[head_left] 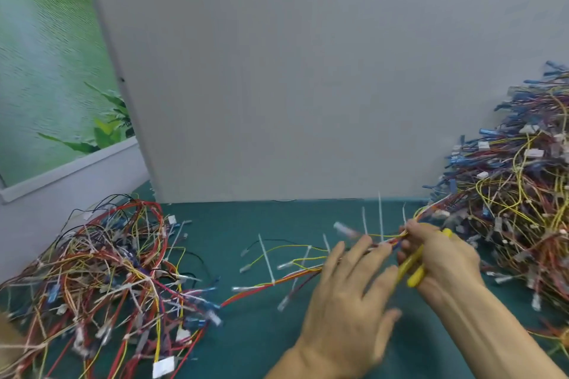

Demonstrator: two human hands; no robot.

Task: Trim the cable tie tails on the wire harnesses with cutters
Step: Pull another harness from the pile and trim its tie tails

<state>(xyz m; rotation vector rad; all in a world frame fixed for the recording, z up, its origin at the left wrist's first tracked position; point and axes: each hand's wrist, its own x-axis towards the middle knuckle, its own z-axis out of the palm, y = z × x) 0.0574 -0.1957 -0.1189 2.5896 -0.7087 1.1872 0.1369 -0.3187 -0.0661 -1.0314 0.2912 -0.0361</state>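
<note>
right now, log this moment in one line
left hand open at harness | right hand grips cutters | tie tails uncut, upright | left pile, right pile flank

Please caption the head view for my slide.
Right hand grips yellow-handled cutters and multicoloured wire harness with white cable tie tails; left hand open.

We find no readable text, brand or number. The white connector [163, 368] in the left harness pile [101, 271] looks too blurred.

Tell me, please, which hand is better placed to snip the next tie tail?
The right hand: it grips the yellow cutters beside the upright tie tails, while the left hand lies open over the harness.
</note>
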